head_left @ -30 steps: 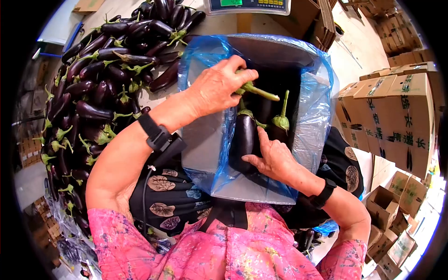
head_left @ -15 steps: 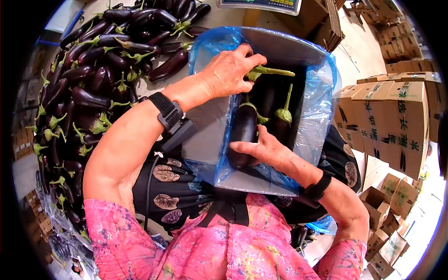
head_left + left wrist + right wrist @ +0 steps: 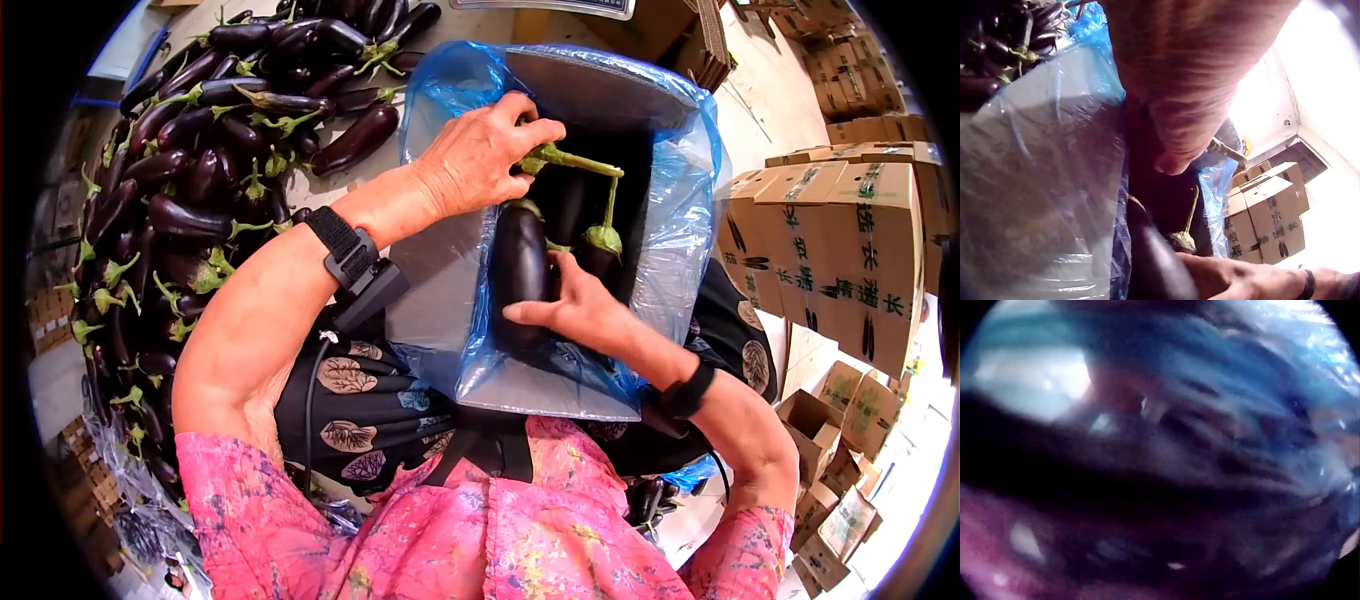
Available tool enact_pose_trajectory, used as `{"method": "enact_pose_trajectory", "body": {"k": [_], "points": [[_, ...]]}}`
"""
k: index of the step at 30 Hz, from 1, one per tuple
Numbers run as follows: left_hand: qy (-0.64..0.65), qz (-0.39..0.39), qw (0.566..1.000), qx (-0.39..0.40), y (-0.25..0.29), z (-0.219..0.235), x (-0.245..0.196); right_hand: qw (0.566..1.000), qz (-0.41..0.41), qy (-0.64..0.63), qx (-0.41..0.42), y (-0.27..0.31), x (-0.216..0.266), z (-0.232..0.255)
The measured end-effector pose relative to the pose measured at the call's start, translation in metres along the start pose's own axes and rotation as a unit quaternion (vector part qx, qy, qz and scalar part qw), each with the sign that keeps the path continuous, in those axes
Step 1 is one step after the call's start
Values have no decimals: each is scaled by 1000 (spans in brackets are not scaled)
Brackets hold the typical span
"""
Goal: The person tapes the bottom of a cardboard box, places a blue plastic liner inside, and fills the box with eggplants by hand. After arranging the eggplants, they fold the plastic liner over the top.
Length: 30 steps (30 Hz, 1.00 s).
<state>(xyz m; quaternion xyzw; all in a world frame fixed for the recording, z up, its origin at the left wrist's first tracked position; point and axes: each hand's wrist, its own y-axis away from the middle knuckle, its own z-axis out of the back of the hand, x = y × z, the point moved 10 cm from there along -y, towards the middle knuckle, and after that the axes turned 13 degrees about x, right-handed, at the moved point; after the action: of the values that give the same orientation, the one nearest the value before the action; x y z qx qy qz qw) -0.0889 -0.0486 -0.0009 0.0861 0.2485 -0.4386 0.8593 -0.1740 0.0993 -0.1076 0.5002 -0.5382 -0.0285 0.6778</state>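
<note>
A box lined with blue plastic film [image 3: 440, 330] is tilted toward the person, with several dark purple eggplants inside. My left hand [image 3: 485, 155] reaches over its left side and grips an eggplant by its green cap, the stem [image 3: 578, 160] pointing right; that eggplant's body is mostly hidden. Lower down, my right hand [image 3: 590, 310] holds another eggplant [image 3: 522, 255] with the thumb across it. The left wrist view shows this glossy eggplant [image 3: 1157, 262] beside the right hand [image 3: 1235, 275]. Another eggplant with an upright stem [image 3: 604, 238] lies at the right. Blurred film [image 3: 1241, 412] fills the right wrist view.
A large heap of eggplants [image 3: 200, 180] covers the left side. A scale [image 3: 550, 5] stands beyond the box. Printed cartons [image 3: 830, 245] are stacked at the right, with opened cartons [image 3: 810, 430] below them.
The box shifted slightly right and up in view. My left hand moved right with the stem, then back a little. My right hand's thumb moved further across the eggplant.
</note>
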Motion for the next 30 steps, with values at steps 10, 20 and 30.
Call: {"method": "enact_pose_trajectory", "body": {"k": [10, 20, 30], "points": [[-19, 33, 999, 12, -6, -5, 9, 978, -62, 197, -42, -22, -16, -29], [-25, 2, 999, 42, -4, -13, -6, 927, 16, 373, -28, -6, -6, -21], [-147, -129, 977, 83, 13, -72, -80, 737, 50, 668, -88, 5, 9, -32]]}}
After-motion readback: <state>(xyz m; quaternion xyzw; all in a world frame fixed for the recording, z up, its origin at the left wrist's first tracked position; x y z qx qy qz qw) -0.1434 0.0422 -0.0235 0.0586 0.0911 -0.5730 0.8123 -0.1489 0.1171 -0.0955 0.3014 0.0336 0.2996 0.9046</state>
